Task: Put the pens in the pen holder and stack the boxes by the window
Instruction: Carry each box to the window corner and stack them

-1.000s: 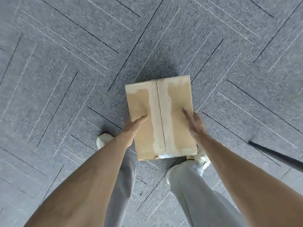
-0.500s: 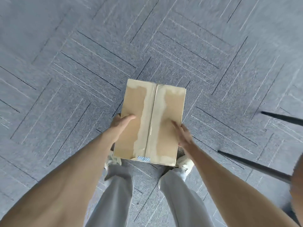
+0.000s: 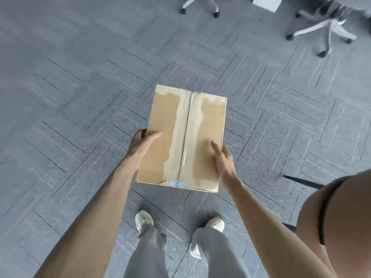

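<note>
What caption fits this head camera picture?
Left hand and right hand hold a cardboard box above grey carpet, office chairs ahead.

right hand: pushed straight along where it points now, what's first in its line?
The right hand grips the cardboard box; its thumb points across the lid toward the taped centre seam, probably met first.

Tan box [image 3: 163, 121], paler tape [image 3: 185, 127] down its seam, a blue-and-white speckled strip [image 3: 177, 183] at its near edge. Around the box, grey-blue carpet [image 3: 80, 97] with dark lines; nearer than it, grey trousers [image 3: 148, 255], off-white shoes [image 3: 143, 218].
</note>
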Tool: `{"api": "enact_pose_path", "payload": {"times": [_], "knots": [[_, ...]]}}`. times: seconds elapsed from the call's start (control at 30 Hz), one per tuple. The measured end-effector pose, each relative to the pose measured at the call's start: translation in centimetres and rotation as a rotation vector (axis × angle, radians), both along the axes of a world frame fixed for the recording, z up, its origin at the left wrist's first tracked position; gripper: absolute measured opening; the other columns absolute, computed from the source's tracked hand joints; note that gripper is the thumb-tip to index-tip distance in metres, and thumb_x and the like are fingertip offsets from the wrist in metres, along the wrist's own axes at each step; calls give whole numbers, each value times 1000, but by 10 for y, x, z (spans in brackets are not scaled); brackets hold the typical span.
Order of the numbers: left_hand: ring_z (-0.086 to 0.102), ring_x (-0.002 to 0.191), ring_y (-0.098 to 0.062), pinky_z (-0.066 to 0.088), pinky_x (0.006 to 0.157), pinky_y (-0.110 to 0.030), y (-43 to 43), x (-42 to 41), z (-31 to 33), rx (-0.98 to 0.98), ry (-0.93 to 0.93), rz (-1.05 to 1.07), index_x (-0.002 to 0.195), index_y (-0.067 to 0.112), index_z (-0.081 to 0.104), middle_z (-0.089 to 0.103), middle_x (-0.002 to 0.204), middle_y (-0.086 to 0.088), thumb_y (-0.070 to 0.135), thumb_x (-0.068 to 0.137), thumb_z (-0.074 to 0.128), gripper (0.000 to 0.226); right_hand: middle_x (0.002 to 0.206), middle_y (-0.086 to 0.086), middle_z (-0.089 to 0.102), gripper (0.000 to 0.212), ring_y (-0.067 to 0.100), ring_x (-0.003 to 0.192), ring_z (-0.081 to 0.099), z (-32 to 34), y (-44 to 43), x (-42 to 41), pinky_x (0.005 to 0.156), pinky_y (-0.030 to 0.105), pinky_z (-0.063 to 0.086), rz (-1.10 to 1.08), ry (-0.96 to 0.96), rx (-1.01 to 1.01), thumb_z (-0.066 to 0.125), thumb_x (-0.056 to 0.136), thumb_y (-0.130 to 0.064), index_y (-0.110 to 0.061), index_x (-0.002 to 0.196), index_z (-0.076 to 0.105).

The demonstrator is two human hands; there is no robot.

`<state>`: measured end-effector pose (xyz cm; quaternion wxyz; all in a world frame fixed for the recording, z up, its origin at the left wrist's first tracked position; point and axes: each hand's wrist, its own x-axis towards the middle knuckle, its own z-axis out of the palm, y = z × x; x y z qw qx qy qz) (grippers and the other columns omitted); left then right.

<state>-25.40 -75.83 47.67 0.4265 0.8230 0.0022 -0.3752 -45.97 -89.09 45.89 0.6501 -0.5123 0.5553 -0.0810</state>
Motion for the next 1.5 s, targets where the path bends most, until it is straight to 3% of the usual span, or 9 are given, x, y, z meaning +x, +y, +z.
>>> {"api": "enact_pose_path", "payload": {"times": [0.23, 0.43, 0.57, 0.73, 0.9, 1.1, 1.27, 1.37, 1.5], "knots": [[56, 95, -17, 42, 82, -32, 43, -20, 103, -90, -69, 135, 115, 25, 53, 61, 105, 3, 47, 81, 69, 44, 106, -4, 69, 20, 23, 101, 65, 98, 15, 16, 91, 52, 54, 124, -72, -110, 59, 71, -67, -56, 87, 64], [56, 92, -16, 43, 67, -24, 98, -3, 154, -142, -150, 294, 119, 19, 50, 59, 108, 0, 41, 82, 70, 47, 109, -10, 69, 39, 18, 103, 65, 161, 47, 60, 93, 47, 54, 261, -165, -156, 61, 75, -60, -45, 111, 60], [53, 113, -27, 45, 98, -47, 142, 30, 168, -109, -148, 329, 125, 24, 44, 52, 124, -6, 63, 69, 68, 72, 115, -5, 68, 56, 19, 105, 64, 176, 81, 101, 95, 48, 52, 334, -172, -195, 61, 73, -58, -35, 124, 61], [48, 122, -27, 40, 104, -46, 210, 71, 170, -116, -200, 377, 130, 18, 40, 47, 129, -8, 59, 77, 66, 72, 115, -4, 67, 45, 18, 105, 63, 181, 139, 161, 95, 46, 52, 412, -195, -200, 62, 75, -56, -36, 115, 61], [53, 113, -25, 44, 87, -38, 277, 108, 170, -184, -158, 563, 133, 23, 42, 49, 126, -4, 51, 77, 72, 70, 116, -3, 66, 35, 19, 103, 63, 177, 193, 227, 94, 47, 52, 516, -209, -210, 64, 78, -55, -40, 109, 61], [58, 111, -29, 52, 92, -51, 360, 150, 167, -248, -76, 811, 121, 30, 46, 53, 126, -6, 65, 48, 76, 87, 107, -10, 64, 33, 20, 106, 60, 171, 257, 321, 97, 48, 50, 719, -229, -232, 64, 89, -45, -33, 119, 57], [61, 107, -31, 56, 85, -52, 421, 183, 165, -232, -97, 1053, 121, 26, 47, 54, 125, -8, 63, 45, 77, 90, 114, -9, 68, 52, 17, 110, 63, 163, 315, 412, 94, 41, 52, 955, -258, -182, 66, 78, -55, -31, 124, 60], [66, 99, -33, 60, 72, -51, 455, 198, 165, -218, -149, 1212, 113, 23, 51, 57, 122, -14, 58, 45, 81, 82, 100, -17, 66, 33, 11, 101, 62, 163, 353, 468, 76, 23, 47, 1108, -285, -124, 66, 87, -42, -31, 117, 61], [69, 83, -32, 61, 63, -48, 489, 204, 178, -233, -171, 1425, 110, 16, 49, 63, 112, -16, 39, 62, 84, 64, 97, -17, 69, 19, 8, 96, 64, 171, 412, 523, 73, 26, 46, 1325, -300, -92, 66, 86, -39, -34, 104, 66]]}}
